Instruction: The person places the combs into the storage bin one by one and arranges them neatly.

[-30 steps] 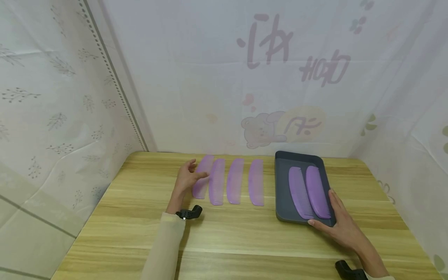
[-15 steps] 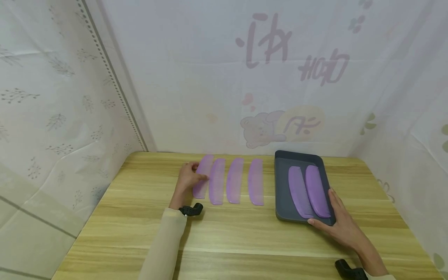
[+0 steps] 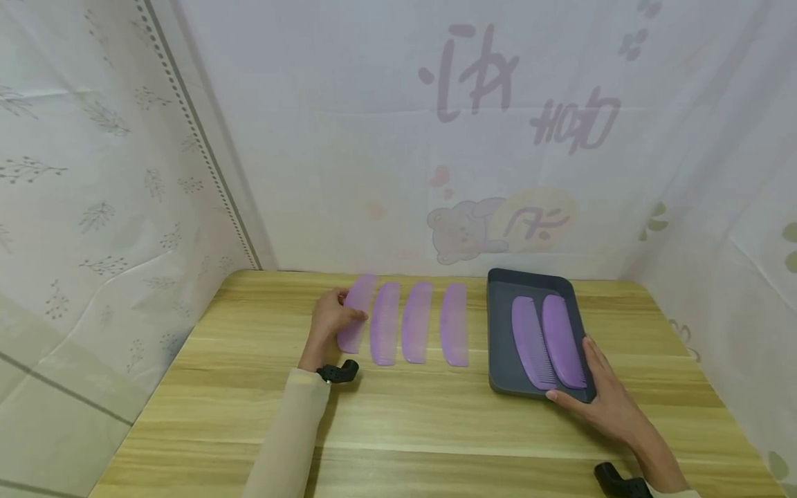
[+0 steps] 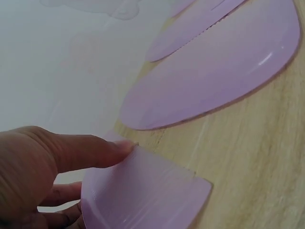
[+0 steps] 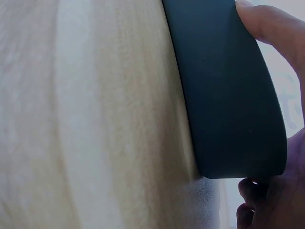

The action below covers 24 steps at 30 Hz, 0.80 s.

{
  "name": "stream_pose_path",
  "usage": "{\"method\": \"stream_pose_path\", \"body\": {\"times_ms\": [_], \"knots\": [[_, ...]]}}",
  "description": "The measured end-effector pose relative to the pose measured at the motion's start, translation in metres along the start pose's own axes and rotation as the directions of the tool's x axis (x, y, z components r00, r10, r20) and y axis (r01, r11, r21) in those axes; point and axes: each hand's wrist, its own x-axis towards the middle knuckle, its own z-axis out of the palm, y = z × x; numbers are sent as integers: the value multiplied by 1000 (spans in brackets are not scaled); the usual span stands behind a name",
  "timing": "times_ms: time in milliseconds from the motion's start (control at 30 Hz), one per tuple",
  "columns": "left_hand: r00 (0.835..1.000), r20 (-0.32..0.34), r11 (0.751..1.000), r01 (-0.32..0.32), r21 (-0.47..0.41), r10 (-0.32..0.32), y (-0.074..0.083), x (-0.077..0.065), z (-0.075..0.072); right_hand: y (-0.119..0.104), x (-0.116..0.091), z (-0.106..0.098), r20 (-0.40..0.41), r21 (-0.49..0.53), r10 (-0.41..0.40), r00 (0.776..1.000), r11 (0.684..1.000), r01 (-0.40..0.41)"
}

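Observation:
My left hand (image 3: 328, 321) pinches the leftmost purple comb (image 3: 362, 292) by its long edges. In the left wrist view the thumb (image 4: 102, 151) presses the toothed edge of that comb (image 4: 147, 188), and the other fingers go behind its curved spine. Three more combs lie in a row to its right: a near one (image 3: 384, 325), a middle one (image 3: 416, 324) and a far one (image 3: 454, 325). At the right, my right hand (image 3: 613, 408) grips the near right corner of a dark grey tray (image 3: 506, 360), thumb on the front rim, fingers along the side.
Inside the tray lie two purple combs, a left one (image 3: 531, 339) and a right one (image 3: 562, 339), side by side. A wood-grain table (image 3: 436, 429) carries everything. Printed white cloth (image 3: 349, 173) hangs behind the table's back edge and at both sides.
My left hand has closed its thumb and fingers on the leftmost comb and moved it slightly left, away from its neighbour. The right hand and tray stay in place.

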Motion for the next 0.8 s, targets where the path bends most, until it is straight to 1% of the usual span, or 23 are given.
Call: {"method": "stream_pose_path", "body": {"times_ms": [133, 200, 300, 433, 500, 633, 700, 800], "knots": [[1000, 8, 1000, 7, -7, -7, -3, 2, -6, -1, -1, -1, 4, -4, 4, 1000, 1000, -4], [1000, 26, 999, 13, -37, -12, -5, 4, -9, -2, -2, -1, 7, -1, 4, 1000, 1000, -4], [996, 83, 994, 40, -104, -31, -8, 6, -15, -3, -2, -1, 6, 0, 4, 1000, 1000, -4], [986, 155, 974, 87, -211, -55, -13, 6, -21, -3, -1, -1, 3, -3, 0, 1000, 1000, 0], [983, 173, 963, 98, -251, -55, -14, 5, -23, -2, 0, -1, 1, -2, -2, 1000, 1000, 2], [982, 187, 944, 100, -314, -41, -17, 4, -25, -1, 0, -1, -6, 4, -10, 1000, 1000, 10], [981, 190, 934, 91, -346, -25, -18, 3, -25, 0, 0, 0, -11, 6, -15, 1000, 1000, 15], [983, 185, 919, 83, -385, -11, -18, 1, -26, 0, 0, 0, -13, 6, -20, 1000, 1000, 20]]}}
